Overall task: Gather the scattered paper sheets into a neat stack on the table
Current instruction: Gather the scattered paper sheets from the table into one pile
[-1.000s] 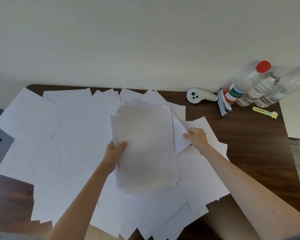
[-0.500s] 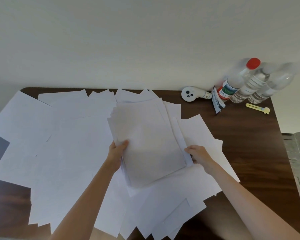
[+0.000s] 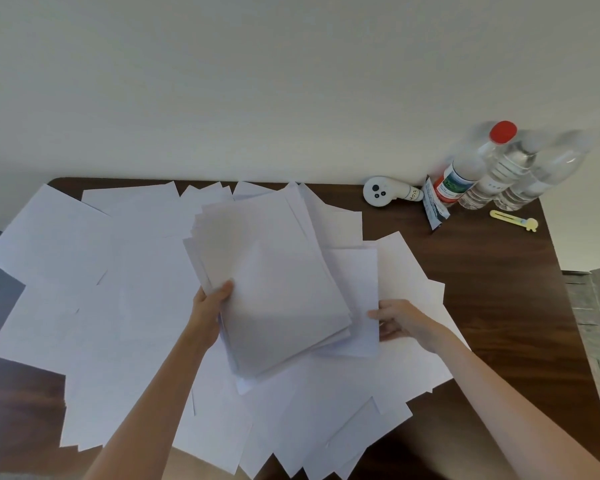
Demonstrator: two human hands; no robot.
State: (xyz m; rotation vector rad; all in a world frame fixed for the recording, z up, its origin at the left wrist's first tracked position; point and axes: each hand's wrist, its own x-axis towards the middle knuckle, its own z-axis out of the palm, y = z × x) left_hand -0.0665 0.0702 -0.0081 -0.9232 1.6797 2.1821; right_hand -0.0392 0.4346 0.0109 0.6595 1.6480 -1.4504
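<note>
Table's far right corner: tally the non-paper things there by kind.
Bottles: 3
White handheld gadget: 1
Small packet: 1
Yellow tool: 1
Total: 6

A single wide-angle camera sits on the person's head and looks forward and steeply down. It hangs close over the desk [image 3: 499,306], which runs to the bottom of the frame. The desk's far edge meets the wall [image 3: 291,81], and the wall fills the upper part. Both forearms enter from below. The left hand [image 3: 210,306] gripping the stack [image 3: 274,289] and the right hand [image 3: 402,322] pinching a loose sheet [image 3: 357,289] lie at mid-frame, nearest the lens. The bottles [image 3: 499,178] in the far right corner lean outward and look blurred.
</note>
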